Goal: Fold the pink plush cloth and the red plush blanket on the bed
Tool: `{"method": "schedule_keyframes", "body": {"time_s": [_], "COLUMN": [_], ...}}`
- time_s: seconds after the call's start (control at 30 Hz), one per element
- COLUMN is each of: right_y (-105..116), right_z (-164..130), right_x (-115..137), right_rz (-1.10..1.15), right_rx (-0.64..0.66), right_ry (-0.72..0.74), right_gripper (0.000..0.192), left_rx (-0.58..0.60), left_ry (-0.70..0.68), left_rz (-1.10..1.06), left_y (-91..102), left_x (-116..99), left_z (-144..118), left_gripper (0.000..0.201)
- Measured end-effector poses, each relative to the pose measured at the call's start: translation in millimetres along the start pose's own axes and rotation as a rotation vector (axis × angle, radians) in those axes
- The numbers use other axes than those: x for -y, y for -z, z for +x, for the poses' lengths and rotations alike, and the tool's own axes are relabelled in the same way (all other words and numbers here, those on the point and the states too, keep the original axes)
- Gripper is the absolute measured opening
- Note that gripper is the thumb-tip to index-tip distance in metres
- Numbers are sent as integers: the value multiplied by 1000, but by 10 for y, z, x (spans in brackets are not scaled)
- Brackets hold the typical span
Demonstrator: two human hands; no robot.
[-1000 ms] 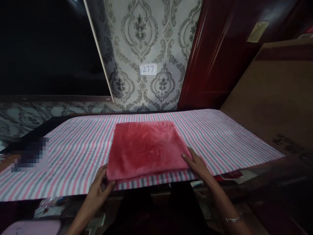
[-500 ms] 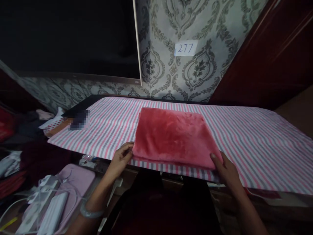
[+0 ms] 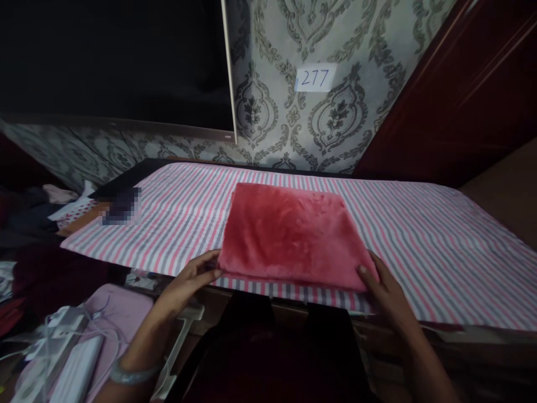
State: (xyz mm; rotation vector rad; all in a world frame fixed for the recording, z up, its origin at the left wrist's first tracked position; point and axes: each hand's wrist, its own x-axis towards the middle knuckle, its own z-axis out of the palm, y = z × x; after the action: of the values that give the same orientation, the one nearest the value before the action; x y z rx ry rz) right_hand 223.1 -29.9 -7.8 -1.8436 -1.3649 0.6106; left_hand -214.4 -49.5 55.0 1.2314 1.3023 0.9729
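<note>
A folded red plush cloth [image 3: 289, 235] lies flat on a striped cover [image 3: 419, 240] of pink, grey and white. At its front left corner is my left hand [image 3: 191, 280], thumb and fingers apart, the fingertips against the edge. My right hand [image 3: 384, 285] grips the front right corner, with the thumb on top and the other fingers along the side, partly hidden. The cloth's front edge runs close to the front edge of the covered surface.
Behind the surface stand a dark television screen [image 3: 117, 61] and a patterned wall with a paper [image 3: 315, 77] marked 277. A dark red panel [image 3: 444, 89] slants at the right. Lower left hold a power strip [image 3: 54, 347], cables and a pink pad [image 3: 130, 308].
The view has shifted slightly. My left hand has slid a little outward, its thumb and fingers wider apart at the corner. My right hand keeps its place on the cloth.
</note>
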Motion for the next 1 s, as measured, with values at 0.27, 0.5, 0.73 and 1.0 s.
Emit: {"method": "schedule_keyframes", "body": {"time_s": [0.27, 0.5, 0.73, 1.0], "right_y": [-61, -101, -61, 27], "right_z": [-16, -16, 6, -78], "right_x": [138, 53, 45, 153], "right_rz": [205, 297, 291, 513], "right_rx": [6, -51, -32, 87], "right_ry": [98, 57, 13, -55], "right_gripper": [76, 64, 75, 82], "left_rx": [-196, -540, -351, -580], "left_ry": [-147, -407, -477, -848], "left_rz": [147, 595, 654, 848], "left_y": [-418, -251, -41, -222], "left_x": [127, 494, 505, 11], "left_z": [135, 313, 295, 137], "left_gripper": [52, 37, 38, 58]}}
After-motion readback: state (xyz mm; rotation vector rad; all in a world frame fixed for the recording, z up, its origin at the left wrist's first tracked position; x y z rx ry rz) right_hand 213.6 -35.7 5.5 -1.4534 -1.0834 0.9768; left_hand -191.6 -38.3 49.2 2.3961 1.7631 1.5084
